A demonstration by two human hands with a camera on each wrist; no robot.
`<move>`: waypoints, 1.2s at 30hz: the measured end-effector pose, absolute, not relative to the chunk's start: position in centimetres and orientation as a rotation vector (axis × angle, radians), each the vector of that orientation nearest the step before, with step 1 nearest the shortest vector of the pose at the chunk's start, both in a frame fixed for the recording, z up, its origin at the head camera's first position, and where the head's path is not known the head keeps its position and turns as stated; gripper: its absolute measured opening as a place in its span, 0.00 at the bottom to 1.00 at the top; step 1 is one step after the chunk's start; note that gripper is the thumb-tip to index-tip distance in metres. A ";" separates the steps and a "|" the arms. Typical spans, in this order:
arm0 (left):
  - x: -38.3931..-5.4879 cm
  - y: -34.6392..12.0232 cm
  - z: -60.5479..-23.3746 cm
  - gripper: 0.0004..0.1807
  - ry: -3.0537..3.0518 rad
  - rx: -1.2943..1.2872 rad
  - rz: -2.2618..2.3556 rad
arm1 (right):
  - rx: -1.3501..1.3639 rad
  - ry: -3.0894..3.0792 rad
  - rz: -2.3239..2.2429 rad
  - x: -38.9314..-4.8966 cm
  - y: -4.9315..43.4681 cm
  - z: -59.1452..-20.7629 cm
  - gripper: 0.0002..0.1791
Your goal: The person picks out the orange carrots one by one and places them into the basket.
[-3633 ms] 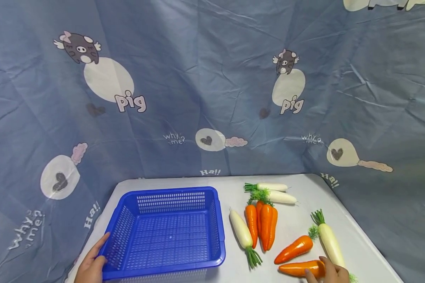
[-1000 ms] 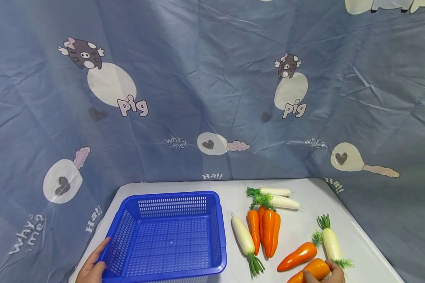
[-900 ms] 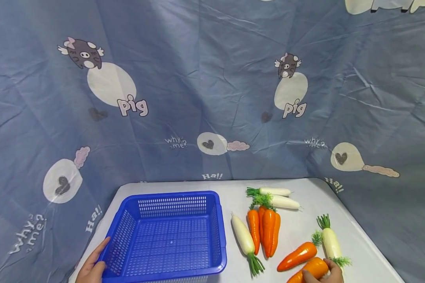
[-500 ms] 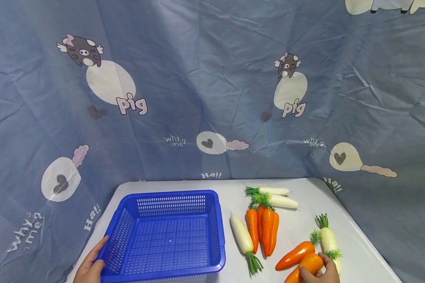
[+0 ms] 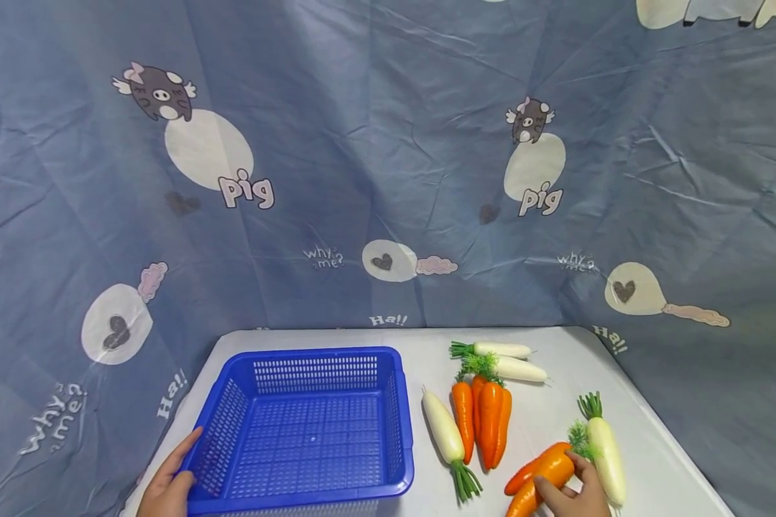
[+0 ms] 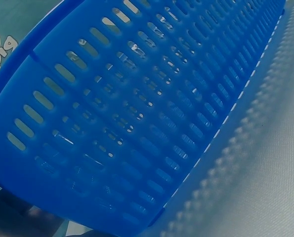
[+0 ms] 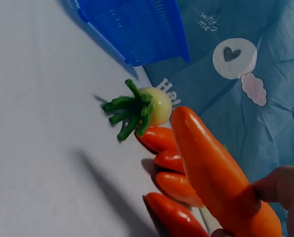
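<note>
My right hand [image 5: 580,490] grips an orange carrot [image 5: 546,482] near its leafy end, thumb on one side and fingers on the other. In the right wrist view the carrot [image 7: 221,177] is raised, its shadow falling apart from it on the white table. Another orange carrot [image 5: 519,480] lies partly hidden behind it in the head view. Just right of the hand is a white radish [image 5: 606,459] with green stems. My left hand [image 5: 165,487] holds the blue plastic basket [image 5: 404,431] at its near left rim; in the left wrist view its slotted wall [image 6: 112,98] fills much of the picture.
A bunch of several carrots [image 5: 488,424] lies right of the basket, beside a white radish [image 5: 445,427]. Two more radishes [image 5: 517,368] lie at the back. The white table [image 5: 420,345] meets a blue patterned cloth [image 5: 336,179] behind and at the sides.
My right hand has lifted the carrot from beside the right radish and moved it left and farther away, over the other carrot, turning it steeper. My left hand stays at the basket.
</note>
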State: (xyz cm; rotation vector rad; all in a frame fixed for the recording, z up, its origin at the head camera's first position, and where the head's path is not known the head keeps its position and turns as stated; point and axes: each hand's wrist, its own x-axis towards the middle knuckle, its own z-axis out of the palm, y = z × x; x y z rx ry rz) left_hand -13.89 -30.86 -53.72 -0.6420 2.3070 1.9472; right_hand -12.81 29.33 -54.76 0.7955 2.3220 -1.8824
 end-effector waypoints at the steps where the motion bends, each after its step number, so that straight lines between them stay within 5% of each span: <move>1: -13.9 -30.8 -53.7 0.45 2.306 -0.639 1.946 | 0.781 2.337 -1.873 -12.9 29.2 -54.7 0.61; 36: -13.6 -30.8 -53.6 0.45 2.262 -0.624 1.991 | 0.440 2.375 -1.966 -15.7 21.0 -49.7 0.45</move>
